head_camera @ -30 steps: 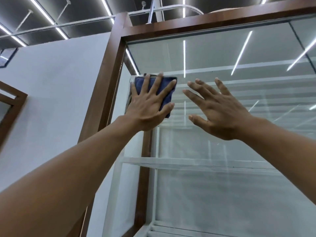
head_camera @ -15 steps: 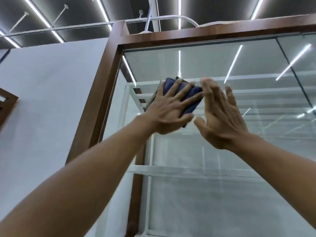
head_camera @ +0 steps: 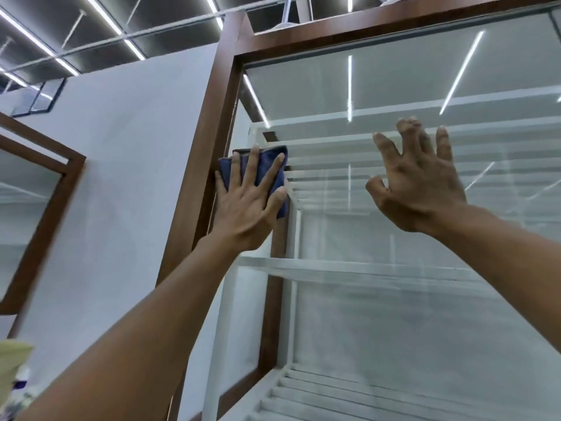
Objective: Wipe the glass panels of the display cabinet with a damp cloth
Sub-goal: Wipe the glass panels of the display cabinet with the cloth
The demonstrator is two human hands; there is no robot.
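We find the left hand (head_camera: 246, 208), fingers straight and spread, pressing the folded dark-blue cloth (head_camera: 267, 161) flat on the cabinet's tall front glass panel (head_camera: 394, 329), upper left, against the brown wooden frame (head_camera: 209, 141). The right hand (head_camera: 425, 189) holds nothing, fingers splayed. We judge the wiping under way; the hazy lower glass appears still undone.

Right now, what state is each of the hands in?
Left hand: open, pressing blue cloth on the glass.
Right hand: open, holding nothing.
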